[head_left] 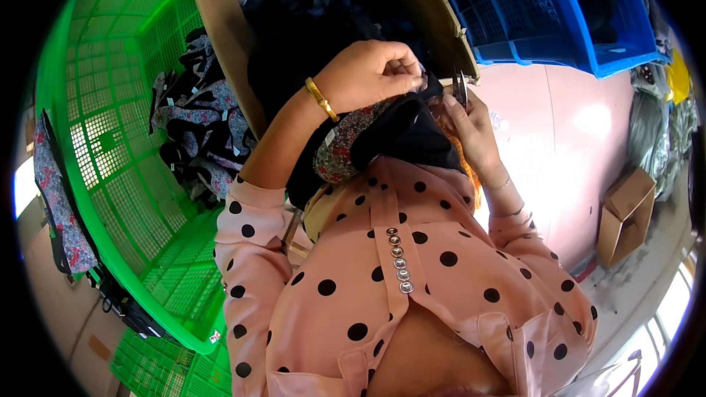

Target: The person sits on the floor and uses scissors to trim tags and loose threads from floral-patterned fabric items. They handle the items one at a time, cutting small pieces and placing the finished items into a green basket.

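A black garment with a floral-print part [342, 148] is bunched over my lap. My left hand [375, 72], with a gold bangle on its wrist, is closed in a pinch on the garment's black edge. Its fingers curl inward and partly hide the held spot. My right hand [471, 129] is closed round a small pair of scissors [461, 90], whose blades point up beside that edge. The scissors' handle is mostly covered by my fingers. Just beyond my hands stands an open cardboard box [220, 22], filled with dark garments [316, 7].
At left, a large green plastic basket [110, 206] holds several floral-and-black garments [206, 117]; another floral piece [59, 198] hangs over its outer side. A blue basket [507, 0] is at the far right. A small cardboard box [625, 217] and clear plastic bags [651, 132] sit at right.
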{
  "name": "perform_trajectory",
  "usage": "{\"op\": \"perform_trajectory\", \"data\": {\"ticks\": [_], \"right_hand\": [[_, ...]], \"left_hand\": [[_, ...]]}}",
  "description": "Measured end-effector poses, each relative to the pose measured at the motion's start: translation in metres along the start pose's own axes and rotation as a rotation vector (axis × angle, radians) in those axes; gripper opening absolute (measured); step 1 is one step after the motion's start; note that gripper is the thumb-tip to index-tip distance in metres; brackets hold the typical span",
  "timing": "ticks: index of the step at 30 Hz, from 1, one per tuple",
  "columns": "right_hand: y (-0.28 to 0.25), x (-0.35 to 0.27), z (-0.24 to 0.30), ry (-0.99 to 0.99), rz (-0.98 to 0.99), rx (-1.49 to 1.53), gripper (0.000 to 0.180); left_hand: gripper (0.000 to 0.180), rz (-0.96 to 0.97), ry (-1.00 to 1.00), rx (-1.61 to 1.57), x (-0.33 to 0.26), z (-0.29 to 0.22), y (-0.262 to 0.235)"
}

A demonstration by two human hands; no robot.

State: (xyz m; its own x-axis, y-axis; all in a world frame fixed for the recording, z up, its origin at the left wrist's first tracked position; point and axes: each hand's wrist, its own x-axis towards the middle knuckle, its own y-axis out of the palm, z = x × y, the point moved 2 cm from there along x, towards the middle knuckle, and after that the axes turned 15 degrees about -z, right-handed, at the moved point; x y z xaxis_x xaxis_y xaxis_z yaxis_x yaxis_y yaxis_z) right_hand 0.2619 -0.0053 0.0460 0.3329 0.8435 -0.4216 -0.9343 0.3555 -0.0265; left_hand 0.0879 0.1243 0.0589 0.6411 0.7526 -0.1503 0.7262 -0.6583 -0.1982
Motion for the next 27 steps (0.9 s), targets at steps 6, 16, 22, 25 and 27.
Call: {"op": "perform_trajectory", "data": {"ticks": [6,16,22,25,27], "right_hand": [[0.000,0.013,0.022,-0.146,0.045,-0.075,0.009],[-0.023,0.000,0.028,-0.308,-0.008,-0.190,0.046],[-0.009,-0.004,-0.012,-0.356,0.052,-0.519,0.036],[0.002,-0.003,-0.013,-0.324,0.046,-0.495,0.037],[0.007,-0.002,-0.010,-0.369,0.021,-0.466,0.037]], "left_hand": [[0.022,0.039,0.246,0.294,0.004,-0.013,0.008],[0.016,0.075,-0.028,-0.001,0.007,-0.006,-0.006],[0.013,0.077,-0.067,-0.123,0.011,-0.003,-0.004],[0.012,0.067,-0.074,-0.130,0.011,-0.003,-0.003],[0.012,0.068,-0.089,-0.124,0.011,-0.004,-0.004]]}}
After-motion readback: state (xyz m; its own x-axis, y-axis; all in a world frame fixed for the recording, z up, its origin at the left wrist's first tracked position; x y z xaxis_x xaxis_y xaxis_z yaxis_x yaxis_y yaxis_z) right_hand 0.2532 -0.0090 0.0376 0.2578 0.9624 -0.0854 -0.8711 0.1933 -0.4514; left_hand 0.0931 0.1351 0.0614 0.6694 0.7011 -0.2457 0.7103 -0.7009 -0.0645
